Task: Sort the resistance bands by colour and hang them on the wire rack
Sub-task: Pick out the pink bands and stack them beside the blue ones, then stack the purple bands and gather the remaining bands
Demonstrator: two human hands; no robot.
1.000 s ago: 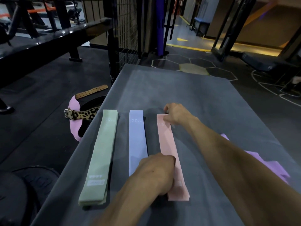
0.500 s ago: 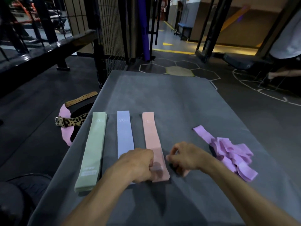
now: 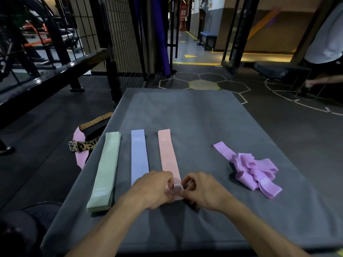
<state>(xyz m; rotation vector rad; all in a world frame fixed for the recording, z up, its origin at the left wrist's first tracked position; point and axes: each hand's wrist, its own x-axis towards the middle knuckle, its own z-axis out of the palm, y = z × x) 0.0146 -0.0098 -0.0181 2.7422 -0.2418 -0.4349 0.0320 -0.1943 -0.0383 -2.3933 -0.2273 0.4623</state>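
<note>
Three flat stacks of bands lie side by side on the grey mat [image 3: 194,112]: green bands [image 3: 106,167], blue bands [image 3: 139,154] and pink bands [image 3: 167,151]. A loose heap of purple bands [image 3: 254,169] lies to the right. My left hand [image 3: 154,188] and my right hand [image 3: 202,190] both pinch the near end of the pink stack, one at each side. A black wire rack [image 3: 120,39] stands upright beyond the mat's far left corner.
Leather and leopard-print belts [image 3: 83,145] with a pink strap lie on the floor left of the mat. A black bench [image 3: 52,75] runs along the left. Another person [image 3: 326,52] stands at the far right. A dark weight plate [image 3: 16,230] sits at bottom left.
My right hand came back from the far end of the pink stack to its near end, beside my left hand. The purple heap is now uncovered.
</note>
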